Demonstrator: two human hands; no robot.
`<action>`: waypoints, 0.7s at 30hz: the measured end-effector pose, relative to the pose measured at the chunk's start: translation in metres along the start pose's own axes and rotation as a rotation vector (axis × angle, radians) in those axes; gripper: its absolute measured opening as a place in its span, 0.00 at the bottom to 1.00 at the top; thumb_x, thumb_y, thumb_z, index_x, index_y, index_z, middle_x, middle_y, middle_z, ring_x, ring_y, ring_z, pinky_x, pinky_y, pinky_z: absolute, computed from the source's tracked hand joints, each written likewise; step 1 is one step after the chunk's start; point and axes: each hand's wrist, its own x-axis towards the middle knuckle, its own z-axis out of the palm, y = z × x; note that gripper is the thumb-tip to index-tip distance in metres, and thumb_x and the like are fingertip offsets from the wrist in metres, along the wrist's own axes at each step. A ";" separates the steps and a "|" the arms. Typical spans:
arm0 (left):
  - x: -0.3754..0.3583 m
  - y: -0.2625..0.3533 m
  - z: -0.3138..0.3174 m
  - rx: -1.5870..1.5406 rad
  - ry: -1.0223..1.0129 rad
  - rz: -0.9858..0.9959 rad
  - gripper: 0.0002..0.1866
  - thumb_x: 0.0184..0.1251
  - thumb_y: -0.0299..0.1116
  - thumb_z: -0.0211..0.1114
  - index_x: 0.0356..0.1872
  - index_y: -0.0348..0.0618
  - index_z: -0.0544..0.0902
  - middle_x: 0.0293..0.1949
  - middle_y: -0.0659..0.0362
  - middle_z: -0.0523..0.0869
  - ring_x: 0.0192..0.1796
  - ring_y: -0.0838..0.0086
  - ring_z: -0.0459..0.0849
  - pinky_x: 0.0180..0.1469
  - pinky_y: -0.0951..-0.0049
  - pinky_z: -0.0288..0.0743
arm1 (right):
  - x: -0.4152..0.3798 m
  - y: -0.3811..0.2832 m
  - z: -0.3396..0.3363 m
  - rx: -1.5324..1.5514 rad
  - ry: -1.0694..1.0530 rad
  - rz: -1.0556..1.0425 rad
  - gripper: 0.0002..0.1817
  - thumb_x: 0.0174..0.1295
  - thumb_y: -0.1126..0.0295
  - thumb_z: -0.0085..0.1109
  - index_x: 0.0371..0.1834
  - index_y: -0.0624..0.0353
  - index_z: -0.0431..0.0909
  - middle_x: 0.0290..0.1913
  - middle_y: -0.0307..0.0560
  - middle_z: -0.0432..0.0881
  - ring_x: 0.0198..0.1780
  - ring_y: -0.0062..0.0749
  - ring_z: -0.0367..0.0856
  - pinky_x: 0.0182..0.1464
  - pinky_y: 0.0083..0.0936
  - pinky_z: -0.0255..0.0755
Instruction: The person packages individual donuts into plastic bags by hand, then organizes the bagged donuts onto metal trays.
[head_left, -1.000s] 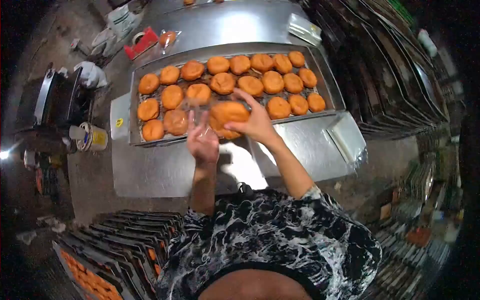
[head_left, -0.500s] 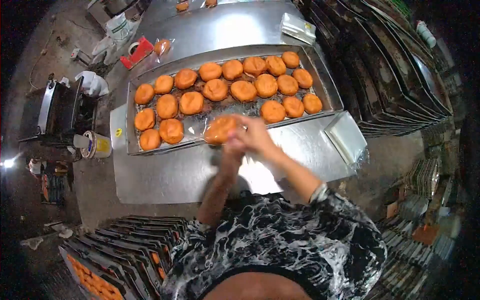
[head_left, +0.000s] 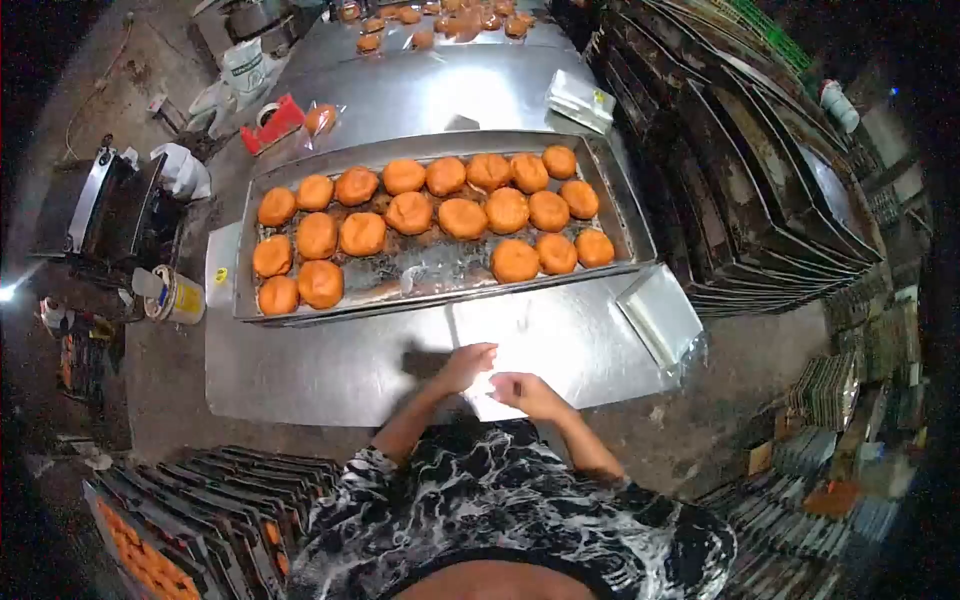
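Near the front edge of the metal table, my left hand (head_left: pixel 467 367) and my right hand (head_left: pixel 530 393) are close together with fingers curled. Bright glare lies between them, and anything they hold cannot be made out. Beyond them is a large metal tray (head_left: pixel 400 306) with rows of round orange-brown buns (head_left: pixel 410 213); part of its front row shows bare tray. To the right, a stack of clear plastic bags (head_left: pixel 662 318) lies on the table.
Another stack of bags (head_left: pixel 582 100) lies behind the tray. A red tape dispenser (head_left: pixel 272 124) and a bagged bun (head_left: pixel 320 119) are at the back left. More buns (head_left: pixel 462 24) sit at the far end. Stacked trays (head_left: pixel 770 180) stand right; a bucket (head_left: pixel 182 299) stands left.
The bagged bun is out of my hands. Both hands have drawn back from the tray toward the table's front edge. The view has shifted, showing more buns at the far end.
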 end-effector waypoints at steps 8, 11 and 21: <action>-0.019 0.014 0.034 -0.120 0.091 -0.091 0.09 0.52 0.29 0.63 0.31 0.33 0.78 0.24 0.61 0.80 0.27 0.81 0.76 0.32 0.80 0.71 | -0.020 0.001 0.031 -0.048 0.653 -0.011 0.11 0.60 0.70 0.45 0.23 0.63 0.60 0.16 0.51 0.73 0.21 0.35 0.77 0.23 0.26 0.67; -0.035 0.050 0.024 0.147 0.401 0.185 0.07 0.52 0.26 0.62 0.31 0.33 0.79 0.24 0.59 0.78 0.26 0.79 0.76 0.31 0.80 0.70 | -0.004 -0.045 0.029 0.305 0.456 0.283 0.11 0.61 0.73 0.40 0.44 0.65 0.67 0.20 0.43 0.74 0.21 0.25 0.77 0.17 0.19 0.66; -0.075 0.062 -0.096 -1.208 0.751 0.443 0.17 0.65 0.38 0.48 0.48 0.35 0.67 0.38 0.53 0.78 0.36 0.69 0.78 0.41 0.72 0.73 | 0.130 -0.139 0.085 1.528 -0.310 -0.062 0.25 0.59 0.54 0.47 0.57 0.54 0.61 0.51 0.51 0.71 0.50 0.40 0.71 0.49 0.36 0.68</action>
